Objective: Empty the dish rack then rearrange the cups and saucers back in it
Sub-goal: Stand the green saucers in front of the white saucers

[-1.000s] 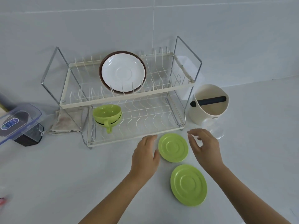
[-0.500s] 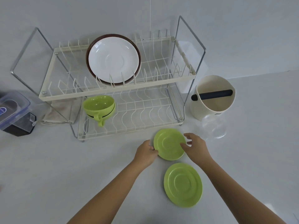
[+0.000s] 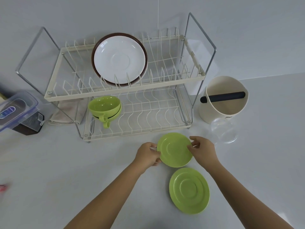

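A two-tier wire dish rack (image 3: 125,92) stands against the wall. Its upper tier holds a white saucer (image 3: 119,59) leaning in front of a brown one (image 3: 94,53). Two stacked green cups (image 3: 104,107) sit at the left of the lower tier. In front of the rack, my left hand (image 3: 147,154) and my right hand (image 3: 203,150) grip opposite edges of a green saucer (image 3: 174,150), its front edge tilted up off the counter. A second green saucer (image 3: 189,190) lies flat nearer to me.
A cream round container (image 3: 222,113) with a black bar stands right of the rack, a clear glass lid (image 3: 224,131) in front of it. A clear plastic box (image 3: 16,108) and a folded cloth (image 3: 66,113) lie left of the rack.
Both hands closed in on the far green saucer from either side and took hold of its edges. The view moved closer to the rack.
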